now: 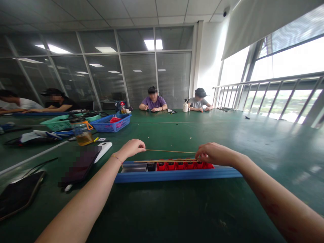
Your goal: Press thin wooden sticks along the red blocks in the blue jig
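Note:
A thin tan strand (170, 151) runs nearly straight between my two hands above the table. My left hand (133, 147) pinches its left end between thumb and fingertips. At the other end my right hand (215, 153) is closed with bent fingers, and the strand leads into its fingertips. Below lies a long blue rail (177, 177) with a row of several red holders (180, 166) containing black parts. A black block (151, 167) and a silver metal section (134, 167) sit at the row's left. My right fingers hover at the right-hand holders and hide part of them.
To the left lie a dark phone (81, 167), a white device (103, 152) and a black tablet-like item (21, 192). Behind them stand a jar (83, 135), a blue basket (111, 125) and a green basket (55, 124). Several people sit around the green table (162, 209).

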